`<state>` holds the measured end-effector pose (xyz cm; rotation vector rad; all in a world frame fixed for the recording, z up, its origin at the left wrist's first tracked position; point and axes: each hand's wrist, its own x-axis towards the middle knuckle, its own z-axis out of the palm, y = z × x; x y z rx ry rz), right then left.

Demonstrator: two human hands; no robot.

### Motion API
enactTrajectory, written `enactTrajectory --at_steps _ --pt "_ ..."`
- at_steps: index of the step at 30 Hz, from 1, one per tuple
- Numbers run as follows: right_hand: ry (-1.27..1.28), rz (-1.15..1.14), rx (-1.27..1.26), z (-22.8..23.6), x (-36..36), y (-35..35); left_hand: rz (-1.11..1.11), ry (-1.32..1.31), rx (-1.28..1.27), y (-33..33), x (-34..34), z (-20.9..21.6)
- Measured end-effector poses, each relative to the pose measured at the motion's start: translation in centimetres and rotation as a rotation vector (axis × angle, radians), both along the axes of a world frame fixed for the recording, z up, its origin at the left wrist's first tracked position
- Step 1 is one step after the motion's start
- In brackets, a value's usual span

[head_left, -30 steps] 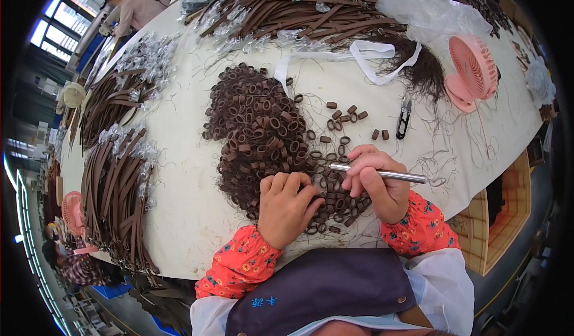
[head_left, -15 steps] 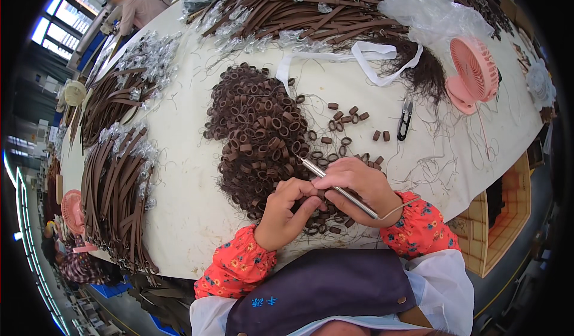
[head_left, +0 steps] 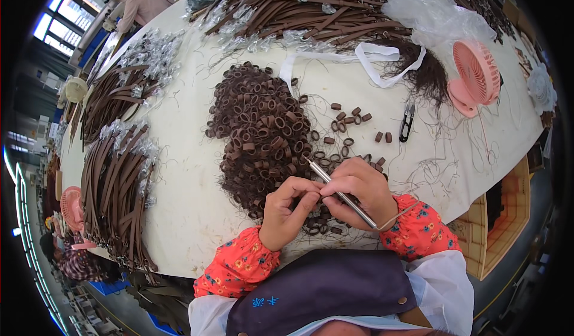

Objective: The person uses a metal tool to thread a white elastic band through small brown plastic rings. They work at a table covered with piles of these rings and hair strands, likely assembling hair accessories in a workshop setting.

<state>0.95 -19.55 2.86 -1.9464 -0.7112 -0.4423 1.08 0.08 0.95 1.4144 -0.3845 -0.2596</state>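
Note:
My right hand [head_left: 363,187] is closed around a slim silver pen-shaped tool [head_left: 320,171] with a thin pointed tip and a cord trailing from its lower end. The tip points up and left, over the edge of a heap of small brown strap loops [head_left: 257,117]. Beside it my left hand [head_left: 286,211] pinches with thumb and forefinger, its fingertips meeting those of my right hand. Whatever lies in that pinch is hidden by the fingers. Loose brown loops [head_left: 342,116] are scattered right of the heap, and some show beneath my hands.
Black thread snips [head_left: 407,122] and a pink fan [head_left: 473,75] stand to the right. Brown straps [head_left: 113,192] lie bundled at left, with more straps [head_left: 323,7] along the back. White tape [head_left: 376,55] curls nearby. A wooden crate [head_left: 490,228] sits beyond the table's right edge.
The tool's tip has shifted slightly right, and my fingers have drawn a little closer together. The whole view has moved a touch; the heap looks the same.

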Motion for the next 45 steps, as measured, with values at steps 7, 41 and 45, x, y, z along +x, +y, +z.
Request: enactTrajectory --at_steps 7,41,45 --pt "0.001 0.039 -0.028 0.1 0.2 0.0 -0.034 0.123 -0.048 0.3 -0.2 -0.7" --pt "0.487 0.170 0.468 0.4 -0.5 -1.4 -0.004 0.068 -0.056 0.2 0.0 -0.4" --pt "0.138 0.056 0.095 0.2 0.1 -0.3 0.021 0.074 -0.047 -0.2 -0.3 -0.3"
